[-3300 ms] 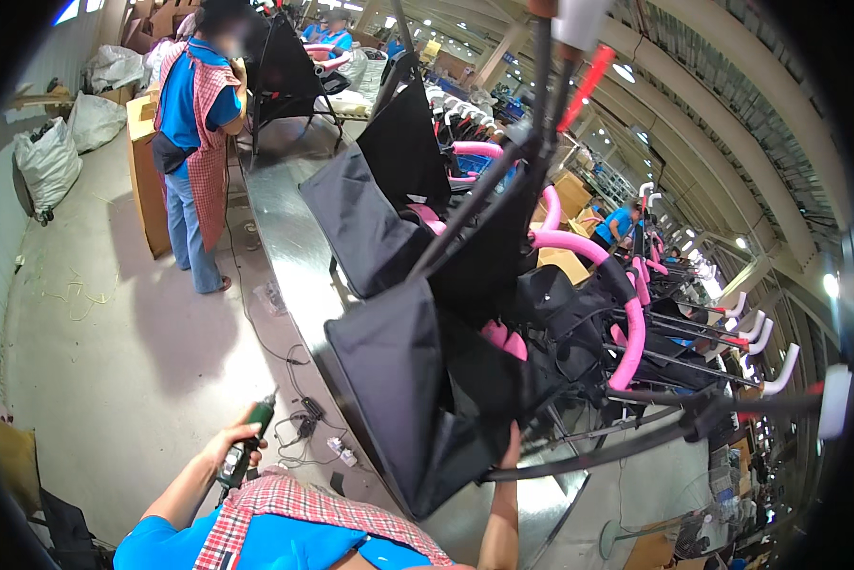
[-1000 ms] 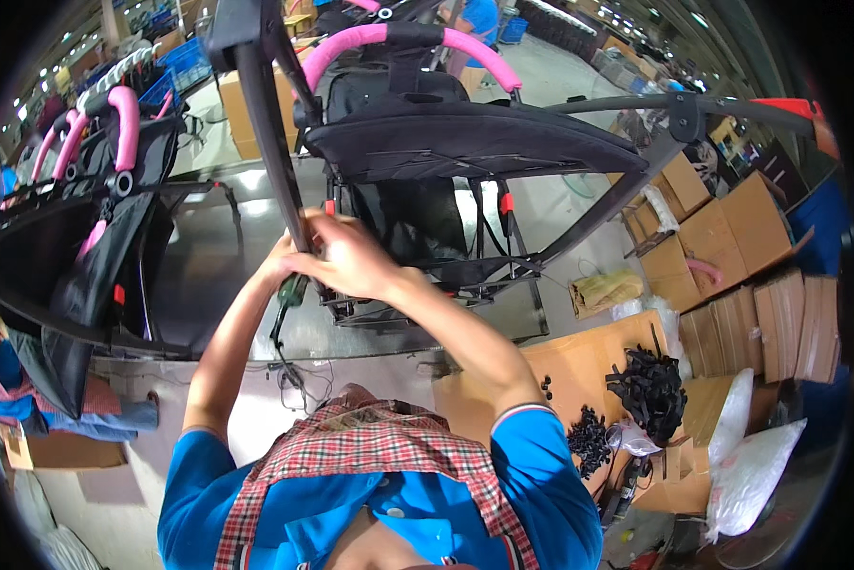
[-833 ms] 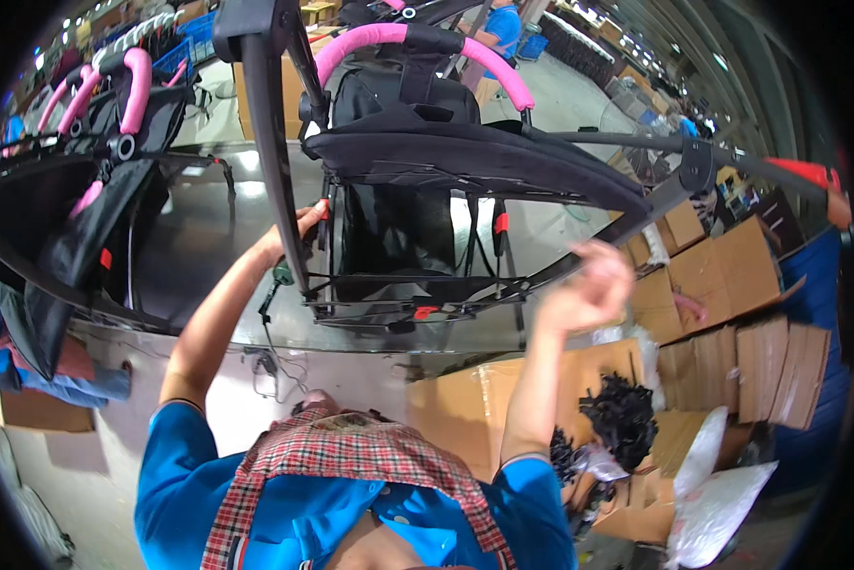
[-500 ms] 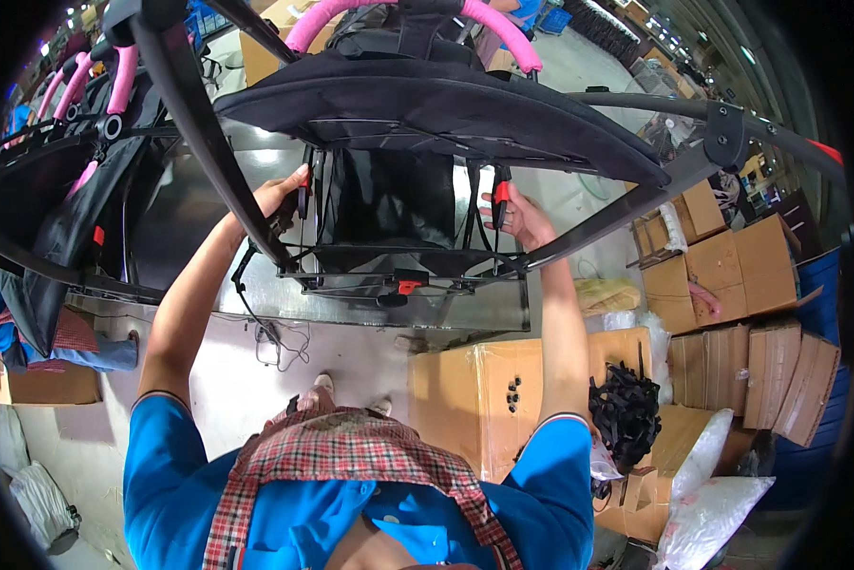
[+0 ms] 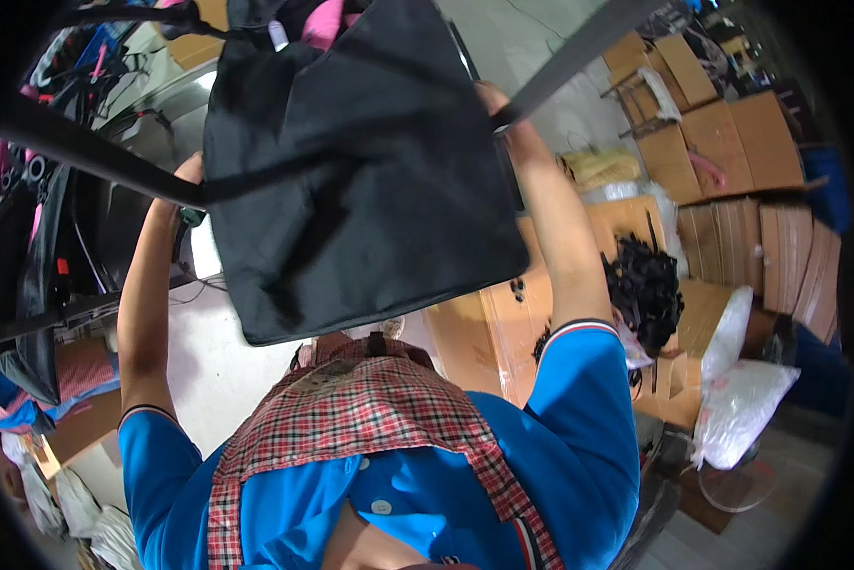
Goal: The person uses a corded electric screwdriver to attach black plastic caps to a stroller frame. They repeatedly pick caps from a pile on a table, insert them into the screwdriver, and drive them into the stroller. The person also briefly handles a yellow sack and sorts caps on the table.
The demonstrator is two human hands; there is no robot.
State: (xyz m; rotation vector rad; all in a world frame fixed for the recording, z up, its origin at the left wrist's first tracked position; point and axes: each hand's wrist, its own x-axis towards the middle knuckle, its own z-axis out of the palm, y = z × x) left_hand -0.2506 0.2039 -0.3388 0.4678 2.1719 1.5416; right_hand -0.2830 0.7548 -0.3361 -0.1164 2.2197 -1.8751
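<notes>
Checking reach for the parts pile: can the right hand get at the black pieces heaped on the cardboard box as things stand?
Probably not right now. The right hand is raised, gripping the stroller frame bar; the black pieces lie low beside that elbow. The path looks open once it lets go.

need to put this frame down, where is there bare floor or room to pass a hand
Bare floor lies between the left arm and the cardboard boxes. Right of those boxes it is crowded with black parts, flat cartons and plastic bags. Far left, folded frames crowd in.
</notes>
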